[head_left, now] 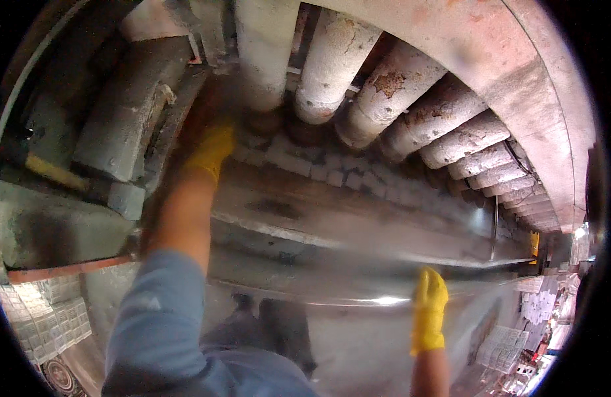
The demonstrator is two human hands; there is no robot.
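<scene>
Left hand (211, 152) is blurred, grip indeterminable; right hand (429, 312) is curled, contents indeterminable. One metal ledge (319, 205) lies between the two hands — below at least eight cylinders (387, 92).

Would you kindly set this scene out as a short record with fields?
Left hand: yellow-gloved, blurred, extended near the cylinders; grip unclear
Right hand: yellow-gloved, near the metal ledge; contact and grip unclear
Cylinders: row, pale, stained, along the upper right
Left sleeve: blue-grey
Lower left: pale stack, wheel
Lower right: another pale stack
</scene>
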